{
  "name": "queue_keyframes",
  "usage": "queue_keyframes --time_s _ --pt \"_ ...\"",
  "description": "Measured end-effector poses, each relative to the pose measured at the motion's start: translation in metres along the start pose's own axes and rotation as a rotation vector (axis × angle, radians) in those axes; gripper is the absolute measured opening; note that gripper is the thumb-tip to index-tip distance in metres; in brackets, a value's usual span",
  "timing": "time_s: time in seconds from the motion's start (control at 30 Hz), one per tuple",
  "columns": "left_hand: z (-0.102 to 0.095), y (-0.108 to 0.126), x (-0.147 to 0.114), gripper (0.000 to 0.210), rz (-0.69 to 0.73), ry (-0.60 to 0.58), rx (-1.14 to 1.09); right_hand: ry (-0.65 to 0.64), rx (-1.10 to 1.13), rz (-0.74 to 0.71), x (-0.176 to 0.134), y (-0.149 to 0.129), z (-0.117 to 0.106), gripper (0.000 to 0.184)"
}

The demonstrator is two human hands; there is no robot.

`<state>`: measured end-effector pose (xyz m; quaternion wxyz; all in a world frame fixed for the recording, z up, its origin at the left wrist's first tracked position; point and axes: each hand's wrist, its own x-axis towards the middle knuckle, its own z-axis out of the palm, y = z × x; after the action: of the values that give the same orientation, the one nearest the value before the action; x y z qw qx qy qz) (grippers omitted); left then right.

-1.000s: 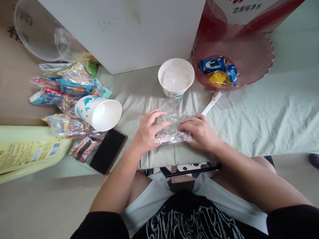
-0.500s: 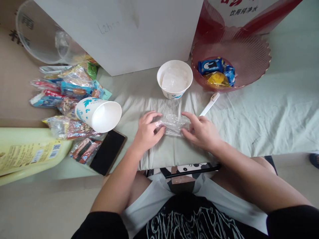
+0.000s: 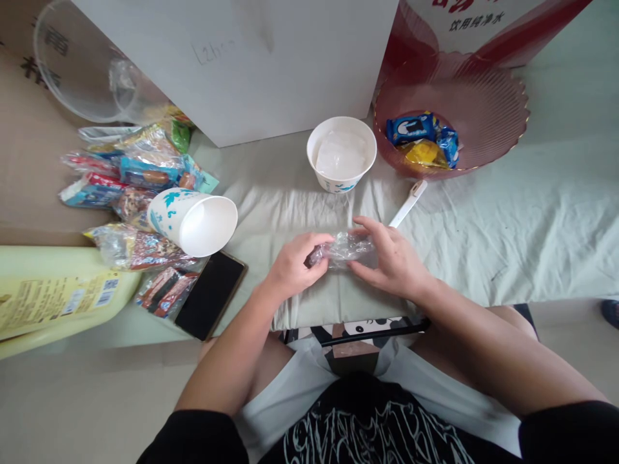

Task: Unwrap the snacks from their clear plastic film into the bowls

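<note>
A piece of crumpled clear plastic film (image 3: 344, 248) lies bunched between my two hands, low over the cloth. My left hand (image 3: 298, 263) pinches its left end between thumb and fingers. At the other end, my right hand (image 3: 391, 259) curves its thumb and index finger around the film, with the other fingers tucked in and partly hidden. Just beyond the film stands an upright paper cup (image 3: 330, 185) with clear plastic inside. A white-handled tool (image 3: 407, 205) lies beside my right hand, its near end hidden behind that hand.
A pink ribbed bowl (image 3: 493, 129) holds several wrapped snacks at the right. On the left lie a tipped paper cup (image 3: 164, 216), packaged snacks (image 3: 149, 171) and a black phone (image 3: 211, 295). A white box (image 3: 271, 71) stands behind; a yellow container (image 3: 58, 296) sits at far left.
My left hand has shifted slightly right and closed more on the film. The film is now more bunched together. My right hand's thumb has moved a little lower.
</note>
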<state>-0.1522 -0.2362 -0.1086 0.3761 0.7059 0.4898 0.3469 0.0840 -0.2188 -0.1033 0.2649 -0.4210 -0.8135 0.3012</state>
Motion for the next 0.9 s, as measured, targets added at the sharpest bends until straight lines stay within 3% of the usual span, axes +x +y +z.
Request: queue_keyframes --time_s 0.13,0.2,0.27,0.33,0.4,0.53,0.63,0.77,0.9 --pt "0.009 0.000 -0.001 0.073 -0.112 0.162 -0.496 -0.006 0.281 0.134 0.001 -0.008 -0.003 0.050" --pt "0.016 0.002 0.000 0.074 -0.210 0.111 -0.710 0.073 0.368 0.181 0.001 -0.013 -0.002 0.046" --pt "0.022 0.006 0.001 0.058 -0.297 0.016 -0.784 0.110 0.436 0.233 0.001 -0.016 0.001 0.045" --pt "0.025 0.009 0.001 0.042 -0.343 0.001 -0.687 0.094 0.517 0.264 0.002 -0.017 0.003 0.047" --pt "0.024 0.013 0.000 0.034 -0.354 0.067 -0.490 0.051 0.603 0.287 0.003 -0.015 0.004 0.050" --pt "0.015 0.017 -0.001 0.044 -0.351 0.022 -0.232 -0.127 0.637 0.351 0.005 -0.013 0.001 0.037" --pt "0.013 0.019 0.000 0.038 -0.350 -0.033 -0.228 -0.243 0.585 0.354 0.006 -0.013 -0.002 0.023" --pt "0.014 0.017 0.000 0.028 -0.342 -0.012 -0.381 -0.261 0.556 0.322 0.005 -0.012 -0.001 0.013" --pt "0.012 0.014 0.001 0.031 -0.237 -0.005 -0.360 -0.237 0.654 0.307 0.004 -0.012 0.001 0.025"
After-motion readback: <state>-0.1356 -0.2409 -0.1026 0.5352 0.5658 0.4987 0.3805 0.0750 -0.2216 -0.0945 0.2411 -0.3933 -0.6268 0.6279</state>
